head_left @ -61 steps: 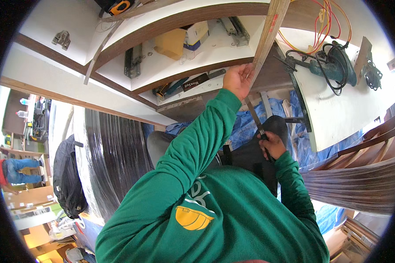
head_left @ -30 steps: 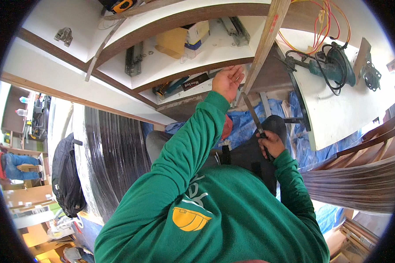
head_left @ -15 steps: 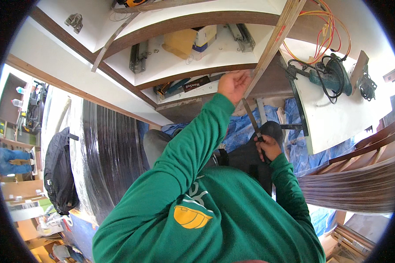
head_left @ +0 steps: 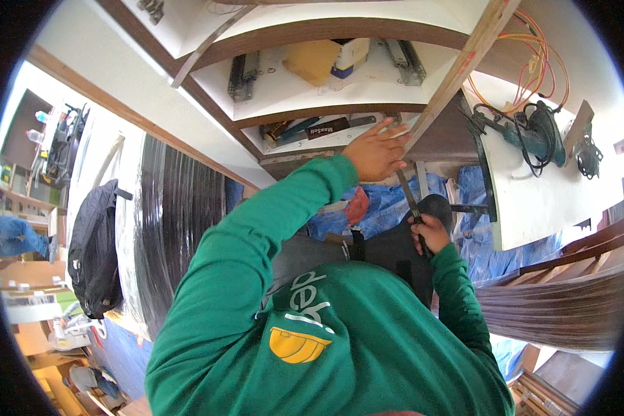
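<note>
My left hand (head_left: 376,152) is spread at the lower front of the dark-edged white cabinet (head_left: 340,30), beside the upright wooden strip (head_left: 457,69). Its fingers are apart and nothing shows in them; whether the fingertips touch the wood I cannot tell. Lower down, my right hand (head_left: 430,234) is wrapped round the black handle of what looks like a long, flat file (head_left: 407,191). The narrow blade slants up and left, its tip close to my left hand and the foot of the strip.
Drawer runners (head_left: 243,75) and a yellow-brown packet (head_left: 312,61) lie on one shelf; hand tools (head_left: 295,130) fill the compartment below. At right, a corded green power tool (head_left: 537,139) rests on a white panel (head_left: 527,201). Blue sheeting (head_left: 433,184) covers the floor. A black backpack (head_left: 97,249) is at left.
My left hand's bent fingers have spread out beside the strip. The right hand keeps hold of the file, which stays almost in place. The whole view has shifted slightly.
</note>
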### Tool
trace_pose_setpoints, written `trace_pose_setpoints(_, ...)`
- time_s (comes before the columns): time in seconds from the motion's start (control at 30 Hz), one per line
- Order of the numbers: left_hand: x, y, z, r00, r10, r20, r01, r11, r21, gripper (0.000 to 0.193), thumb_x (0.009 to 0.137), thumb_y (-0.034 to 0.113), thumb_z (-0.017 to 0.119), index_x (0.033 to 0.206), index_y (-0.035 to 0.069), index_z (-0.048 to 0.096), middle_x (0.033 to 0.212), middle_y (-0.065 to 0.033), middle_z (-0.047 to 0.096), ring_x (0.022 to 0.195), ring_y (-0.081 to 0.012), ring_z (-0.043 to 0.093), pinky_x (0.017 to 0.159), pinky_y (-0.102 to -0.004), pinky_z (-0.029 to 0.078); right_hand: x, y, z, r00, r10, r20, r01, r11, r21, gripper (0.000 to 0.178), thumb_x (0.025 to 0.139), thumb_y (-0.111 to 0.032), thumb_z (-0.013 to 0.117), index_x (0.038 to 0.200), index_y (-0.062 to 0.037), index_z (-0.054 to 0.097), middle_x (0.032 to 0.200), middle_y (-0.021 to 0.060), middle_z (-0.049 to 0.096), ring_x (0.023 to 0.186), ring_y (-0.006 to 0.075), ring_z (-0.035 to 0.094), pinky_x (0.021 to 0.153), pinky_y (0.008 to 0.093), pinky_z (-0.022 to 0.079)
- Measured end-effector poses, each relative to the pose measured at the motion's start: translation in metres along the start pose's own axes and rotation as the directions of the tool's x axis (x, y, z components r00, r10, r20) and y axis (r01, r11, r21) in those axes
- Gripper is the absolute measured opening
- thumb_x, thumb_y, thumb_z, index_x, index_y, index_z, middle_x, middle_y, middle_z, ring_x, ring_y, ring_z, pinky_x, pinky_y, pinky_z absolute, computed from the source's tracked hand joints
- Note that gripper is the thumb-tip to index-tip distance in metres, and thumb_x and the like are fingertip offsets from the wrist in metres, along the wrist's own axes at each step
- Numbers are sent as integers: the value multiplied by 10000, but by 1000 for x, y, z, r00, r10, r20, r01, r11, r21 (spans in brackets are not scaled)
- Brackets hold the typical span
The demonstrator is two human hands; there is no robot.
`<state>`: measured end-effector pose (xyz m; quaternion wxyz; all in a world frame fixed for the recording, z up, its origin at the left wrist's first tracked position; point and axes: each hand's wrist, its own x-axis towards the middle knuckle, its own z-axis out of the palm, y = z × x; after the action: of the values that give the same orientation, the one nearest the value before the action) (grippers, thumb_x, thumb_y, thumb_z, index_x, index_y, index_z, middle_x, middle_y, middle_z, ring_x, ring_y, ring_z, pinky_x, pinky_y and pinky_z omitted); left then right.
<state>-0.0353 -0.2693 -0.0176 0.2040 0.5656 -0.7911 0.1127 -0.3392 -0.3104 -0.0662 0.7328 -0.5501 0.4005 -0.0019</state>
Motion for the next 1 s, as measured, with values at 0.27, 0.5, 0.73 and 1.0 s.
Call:
trace_pose_setpoints(0.27,2,-81,-17,879,304,367,-457,758,465,631,868,207,500,1468,37,400,1624,-71,212,1518,-217,105,1254,-411,46,-10,4,1,997,10,-72,-7,999,41,262,901,-104,563,1148,-18,568,671,47,529,450,172,512,391,326,417)
trace_pose_setpoints(0.5,-37,-95,-42,737,253,626,-606,657,448,564,890,280,514,1401,42,495,1601,-103,269,1515,-219,114,1255,-427,30,-14,7,-6,996,5,-94,0,998,57,257,912,-119,563,1147,-16,574,673,46,533,455,168,512,398,322,424)
trace_pose_setpoints(0.73,-122,-114,-85,803,44,595,-435,726,533,580,916,287,506,1450,71,435,1611,-94,245,1507,-176,157,1254,-394,48,-14,11,-11,996,44,-80,-36,994,106,254,906,-111,584,1150,-42,571,700,54,550,466,188,524,399,346,437)
trace_pose_setpoints(1.0,-198,-122,-152,842,-158,516,-152,848,508,674,904,271,577,1513,117,334,1645,-25,138,1517,-167,104,1245,-356,57,-8,10,-13,1000,12,-28,-9,994,106,234,907,-111,577,1129,-40,579,683,45,541,471,181,517,405,341,428)
